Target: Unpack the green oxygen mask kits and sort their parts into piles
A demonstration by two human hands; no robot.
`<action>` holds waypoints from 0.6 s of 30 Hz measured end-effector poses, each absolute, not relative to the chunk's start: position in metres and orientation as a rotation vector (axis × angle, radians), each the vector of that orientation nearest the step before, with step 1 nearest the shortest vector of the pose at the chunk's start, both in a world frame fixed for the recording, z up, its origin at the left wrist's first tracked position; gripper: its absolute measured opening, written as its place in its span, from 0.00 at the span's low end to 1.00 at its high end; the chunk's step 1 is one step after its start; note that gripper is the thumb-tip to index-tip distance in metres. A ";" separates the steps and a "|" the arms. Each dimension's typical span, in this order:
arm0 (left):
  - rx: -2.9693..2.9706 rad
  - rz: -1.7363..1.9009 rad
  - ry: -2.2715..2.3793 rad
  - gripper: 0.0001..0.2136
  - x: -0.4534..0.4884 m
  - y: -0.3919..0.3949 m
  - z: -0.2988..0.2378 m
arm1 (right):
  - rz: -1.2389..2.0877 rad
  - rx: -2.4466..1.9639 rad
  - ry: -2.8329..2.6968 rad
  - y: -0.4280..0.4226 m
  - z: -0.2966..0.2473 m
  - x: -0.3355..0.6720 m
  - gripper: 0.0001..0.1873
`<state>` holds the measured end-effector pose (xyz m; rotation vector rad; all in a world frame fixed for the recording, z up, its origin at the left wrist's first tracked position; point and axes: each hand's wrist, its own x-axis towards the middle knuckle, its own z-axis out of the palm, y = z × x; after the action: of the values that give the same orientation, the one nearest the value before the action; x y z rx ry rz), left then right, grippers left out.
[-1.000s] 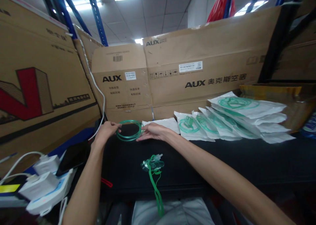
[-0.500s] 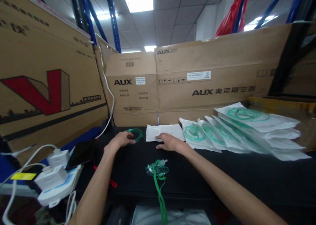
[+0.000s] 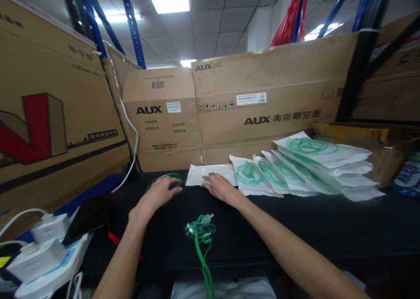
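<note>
My left hand (image 3: pixel 160 193) lies over a coil of thin green tubing (image 3: pixel 177 175) at the back of the black table. Its thumb and fingers are apart, and it covers part of the coil. The fingers of my right hand (image 3: pixel 220 187) are spread on a flat white pouch (image 3: pixel 194 175), touching its front part. Nearer to me, between my forearms, rests a clear oxygen mask (image 3: pixel 201 229). Its green strap (image 3: pixel 206 273) hangs over the table's front edge.
White pouches with green tubing inside (image 3: pixel 251 176) lean in a row right of my right hand, and more are stacked (image 3: pixel 328 154) beyond. A power strip (image 3: pixel 49 268) with white plugs and a dark phone (image 3: pixel 88 218) are at left. Cardboard boxes (image 3: pixel 256 137) wall the back.
The view has turned a little to the right. My left hand now covers more of the tubing coil. My right hand stays on the white pouch.
</note>
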<state>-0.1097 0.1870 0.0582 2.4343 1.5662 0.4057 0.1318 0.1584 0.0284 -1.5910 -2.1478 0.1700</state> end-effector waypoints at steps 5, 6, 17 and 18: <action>2.441 0.382 1.233 0.19 -0.099 0.136 0.081 | 0.243 -1.324 -2.115 0.106 0.050 0.140 0.23; 2.425 0.349 1.179 0.19 -0.097 0.128 0.083 | 0.281 -1.281 -2.133 0.093 0.051 0.142 0.22; 2.297 0.164 1.012 0.19 -0.083 0.123 0.054 | 0.646 -1.020 -2.196 0.058 0.018 0.142 0.19; 2.305 0.196 1.021 0.18 -0.080 0.123 0.054 | 0.618 -1.045 -2.167 0.059 0.016 0.141 0.17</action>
<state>-0.0802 0.1230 0.0535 2.3051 1.0208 0.1963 0.1409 0.0585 0.0157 -1.0446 -2.1668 0.6183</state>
